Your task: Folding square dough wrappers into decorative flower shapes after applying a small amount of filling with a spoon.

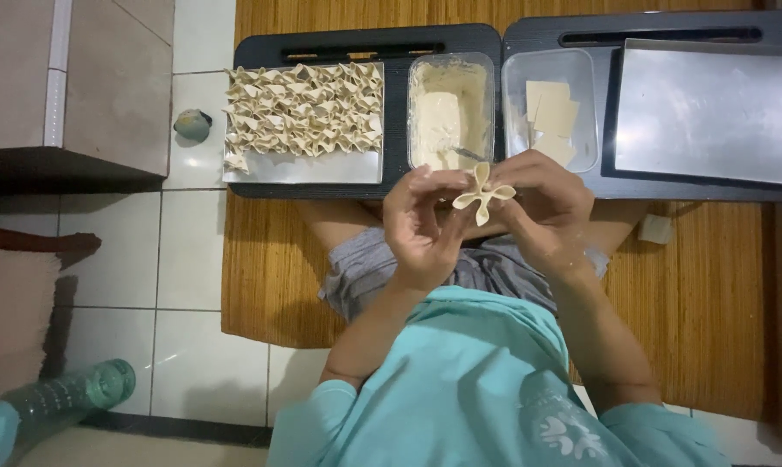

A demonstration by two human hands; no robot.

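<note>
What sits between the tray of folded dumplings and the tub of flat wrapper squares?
In the head view, a clear tub of pale filling with a spoon in it stands between the tray of folded dumplings and the wrapper tub.

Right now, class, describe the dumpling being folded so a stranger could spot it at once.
Start at the two dark trays on the woven mat. Just in front of them, both hands pinch one pale folded dumpling wrapper. Unlike the finished rows on the left tray, it is held in the air, alone.
</note>
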